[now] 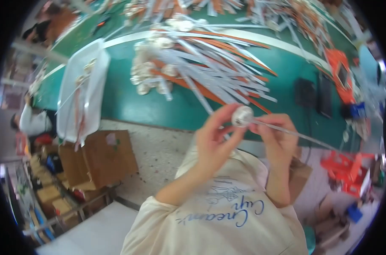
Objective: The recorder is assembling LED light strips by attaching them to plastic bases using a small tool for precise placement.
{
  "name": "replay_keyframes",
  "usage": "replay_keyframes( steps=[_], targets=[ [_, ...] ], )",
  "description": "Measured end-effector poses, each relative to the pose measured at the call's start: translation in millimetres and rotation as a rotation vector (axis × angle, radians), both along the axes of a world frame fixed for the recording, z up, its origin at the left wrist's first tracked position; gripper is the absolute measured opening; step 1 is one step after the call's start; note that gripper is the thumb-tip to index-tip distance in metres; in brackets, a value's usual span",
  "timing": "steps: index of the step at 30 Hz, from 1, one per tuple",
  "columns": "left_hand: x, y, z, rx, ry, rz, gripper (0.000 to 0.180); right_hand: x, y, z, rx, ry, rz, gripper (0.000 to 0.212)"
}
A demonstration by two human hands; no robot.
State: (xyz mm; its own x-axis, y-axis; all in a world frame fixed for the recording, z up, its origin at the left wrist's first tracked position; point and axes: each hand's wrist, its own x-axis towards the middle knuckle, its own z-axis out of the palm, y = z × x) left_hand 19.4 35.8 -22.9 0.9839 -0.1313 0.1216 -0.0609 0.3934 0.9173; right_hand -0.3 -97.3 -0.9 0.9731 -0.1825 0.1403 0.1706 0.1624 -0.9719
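In front of my chest, my left hand (216,138) pinches a small white round piece (242,116) between thumb and fingertips. From the piece a thin pale strip (305,137) runs off to the right. My right hand (281,135) pinches this strip close to the round piece, its other fingers curled. Just beyond my hands, on the green table (120,95), lies a heap of grey and orange flat strips (214,70) with white round ends (144,78) bunched on the left side.
A translucent plastic tub (101,80) holding a few strips stands at the left edge. Below it is an open cardboard box (110,159). More strips (282,12) lie across the far side. Dark devices (305,91) and an orange object (339,74) sit on the right.
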Motion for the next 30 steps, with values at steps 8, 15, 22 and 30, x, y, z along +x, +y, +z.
replay_keyframes(
  steps=[8, 15, 22, 30],
  targets=[
    [-19, -9, 2, 0.105, -0.019, 0.017, 0.04, -16, -8, -1, 0.014, -0.069, -0.06, 0.012],
    [-18, -6, 5, 0.075, 0.004, 0.062, 0.038, -16, -8, -3, -0.001, -0.09, -0.045, 0.012],
    [-14, -6, 12, -0.012, 0.112, 0.025, 0.039, -13, -6, 2, 0.074, -0.117, -0.04, 0.01],
    [-12, -8, 12, -0.001, 0.107, 0.024, 0.039, -15, -2, -1, 0.009, -0.138, -0.017, 0.013]
  ],
)
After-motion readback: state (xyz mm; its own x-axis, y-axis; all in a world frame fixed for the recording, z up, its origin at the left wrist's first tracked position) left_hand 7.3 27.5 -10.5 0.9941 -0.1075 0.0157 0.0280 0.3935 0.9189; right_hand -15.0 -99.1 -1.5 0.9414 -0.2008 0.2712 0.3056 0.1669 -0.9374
